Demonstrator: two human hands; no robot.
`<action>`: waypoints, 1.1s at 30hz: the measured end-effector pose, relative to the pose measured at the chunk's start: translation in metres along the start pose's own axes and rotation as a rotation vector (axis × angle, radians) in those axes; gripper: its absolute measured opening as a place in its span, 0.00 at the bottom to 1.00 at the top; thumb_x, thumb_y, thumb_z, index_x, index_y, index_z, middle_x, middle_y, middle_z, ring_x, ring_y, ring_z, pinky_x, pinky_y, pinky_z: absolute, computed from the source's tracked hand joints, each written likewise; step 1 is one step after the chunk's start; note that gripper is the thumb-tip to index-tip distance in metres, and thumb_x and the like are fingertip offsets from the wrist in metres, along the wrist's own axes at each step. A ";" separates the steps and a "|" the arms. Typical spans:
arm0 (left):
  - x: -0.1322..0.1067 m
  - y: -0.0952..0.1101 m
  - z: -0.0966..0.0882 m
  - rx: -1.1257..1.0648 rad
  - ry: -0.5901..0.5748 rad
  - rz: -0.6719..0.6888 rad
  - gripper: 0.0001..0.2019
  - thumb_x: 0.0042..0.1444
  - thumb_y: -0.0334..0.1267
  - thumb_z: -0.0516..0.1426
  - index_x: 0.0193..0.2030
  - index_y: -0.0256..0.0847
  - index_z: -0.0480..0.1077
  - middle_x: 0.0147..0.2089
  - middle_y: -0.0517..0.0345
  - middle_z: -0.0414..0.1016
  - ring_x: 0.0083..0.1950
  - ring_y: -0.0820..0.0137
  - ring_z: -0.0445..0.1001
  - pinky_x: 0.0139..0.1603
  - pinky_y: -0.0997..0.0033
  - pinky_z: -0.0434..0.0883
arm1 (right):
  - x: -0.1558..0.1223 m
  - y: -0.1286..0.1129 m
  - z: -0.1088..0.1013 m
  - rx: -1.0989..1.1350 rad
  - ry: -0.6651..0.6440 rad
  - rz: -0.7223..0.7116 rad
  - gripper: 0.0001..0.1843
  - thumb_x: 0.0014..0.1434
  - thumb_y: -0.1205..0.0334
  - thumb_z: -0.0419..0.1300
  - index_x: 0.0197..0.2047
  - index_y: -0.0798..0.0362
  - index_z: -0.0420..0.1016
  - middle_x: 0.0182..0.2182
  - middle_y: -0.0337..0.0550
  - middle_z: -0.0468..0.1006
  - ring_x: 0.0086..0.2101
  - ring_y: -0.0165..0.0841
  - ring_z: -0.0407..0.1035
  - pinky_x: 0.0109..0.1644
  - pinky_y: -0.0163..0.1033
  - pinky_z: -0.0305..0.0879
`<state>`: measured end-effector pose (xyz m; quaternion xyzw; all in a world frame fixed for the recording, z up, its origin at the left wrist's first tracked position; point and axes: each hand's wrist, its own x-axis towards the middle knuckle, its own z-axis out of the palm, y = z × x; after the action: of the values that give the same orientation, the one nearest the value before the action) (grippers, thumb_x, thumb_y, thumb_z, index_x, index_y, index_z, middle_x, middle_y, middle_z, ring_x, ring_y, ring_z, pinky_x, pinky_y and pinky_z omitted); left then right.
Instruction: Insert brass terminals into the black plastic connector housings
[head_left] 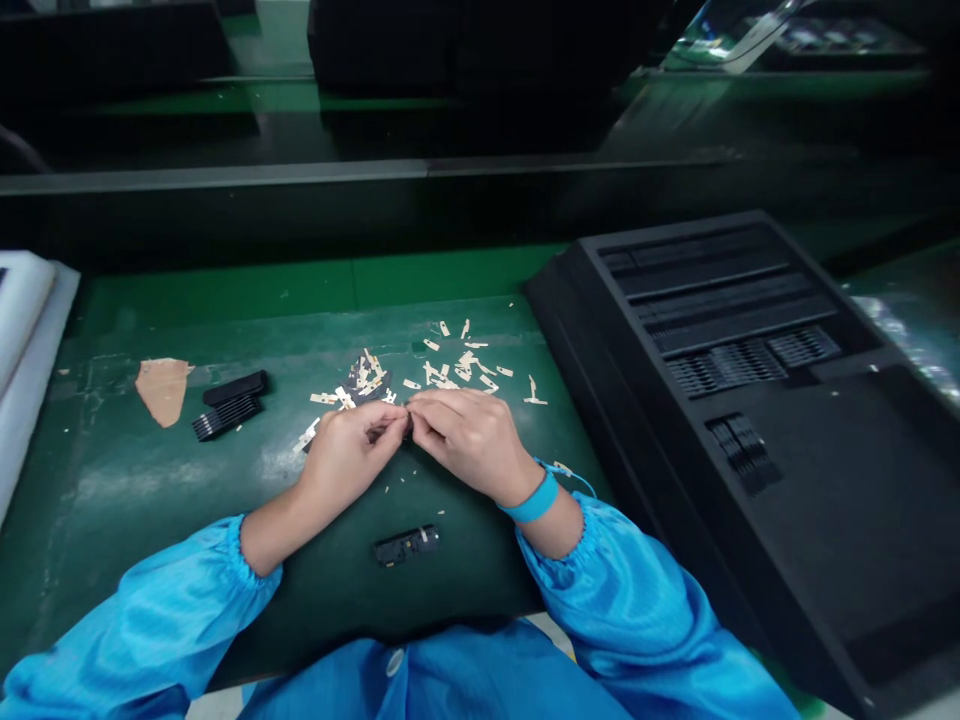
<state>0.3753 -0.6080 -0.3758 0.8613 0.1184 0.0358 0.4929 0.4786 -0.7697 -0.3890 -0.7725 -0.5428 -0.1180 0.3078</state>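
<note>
My left hand (346, 446) and my right hand (469, 436) meet fingertip to fingertip over the middle of the green mat. Both are closed in a pinch on a small dark piece (409, 424), mostly covered by the fingers, so its kind cannot be made out. Just beyond my left hand lies a pile of small pale strips (367, 372) mixed with dark scraps. More pale strips (465, 366) are scattered beyond my right hand. Nearer my body, a black electronic module (407, 545) with small gold spots rests on the mat. A blue band (534, 496) circles my right wrist.
A large black tray (825, 480) with rows of slim black parts (727, 365) stands at the right. Black parts (229, 405) and a brown scrap (163, 390) lie on the left of the mat. White foam (30, 340) borders the far left; a dark ledge (300, 178) crosses the back.
</note>
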 end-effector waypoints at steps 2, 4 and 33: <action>0.001 -0.002 0.002 -0.124 -0.007 -0.057 0.07 0.62 0.39 0.59 0.40 0.42 0.79 0.40 0.58 0.86 0.40 0.66 0.85 0.43 0.69 0.79 | 0.002 0.000 -0.003 0.011 0.024 0.064 0.12 0.67 0.71 0.56 0.35 0.53 0.78 0.36 0.44 0.85 0.36 0.34 0.79 0.42 0.38 0.74; 0.003 -0.005 0.004 -0.324 -0.013 -0.152 0.09 0.60 0.41 0.61 0.41 0.39 0.78 0.39 0.55 0.86 0.41 0.65 0.85 0.44 0.67 0.81 | 0.003 0.005 -0.009 -0.026 0.061 0.157 0.11 0.66 0.71 0.56 0.35 0.53 0.78 0.35 0.44 0.84 0.36 0.34 0.78 0.43 0.37 0.72; -0.001 -0.001 0.013 -0.644 0.042 -0.257 0.11 0.54 0.39 0.68 0.41 0.38 0.78 0.34 0.58 0.82 0.36 0.71 0.81 0.38 0.72 0.80 | 0.001 -0.012 -0.004 -0.046 -0.155 0.207 0.15 0.74 0.65 0.44 0.39 0.53 0.70 0.35 0.47 0.75 0.37 0.39 0.69 0.43 0.43 0.67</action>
<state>0.3769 -0.6185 -0.3831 0.6387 0.2186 0.0268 0.7372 0.4686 -0.7687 -0.3814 -0.8381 -0.4795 -0.0377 0.2576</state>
